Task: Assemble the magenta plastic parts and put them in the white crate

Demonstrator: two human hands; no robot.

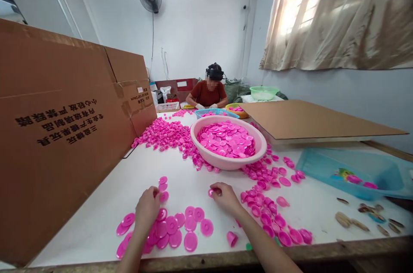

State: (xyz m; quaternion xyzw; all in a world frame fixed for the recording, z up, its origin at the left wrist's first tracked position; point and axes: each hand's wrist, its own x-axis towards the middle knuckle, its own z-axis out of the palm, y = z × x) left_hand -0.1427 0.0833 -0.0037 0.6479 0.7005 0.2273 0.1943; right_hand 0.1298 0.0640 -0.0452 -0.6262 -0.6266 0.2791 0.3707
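Observation:
My left hand [149,206] is over the white table with its fingers curled together. Its fingertips meet the edge of a pink plastic disc [164,196], the nearest in a short row; whether they grip anything is hidden. A small pink plastic piece [211,193] shows between the thumb and fingers of my right hand [225,197], which is closed on it. Loose pink discs [190,241] lie flat, some overlapping, between my forearms. Small pink cups [266,217] form a heap right of my right hand, and a single cup [231,238] lies by that forearm.
A pink basin [226,163] full of discs stands mid-table, with more cups [167,133] piled behind. Cardboard boxes [64,135] wall the left side. On the right are a cardboard sheet [316,120], blue tray [348,178] and peanut shells [351,221]. A person [209,92] works opposite.

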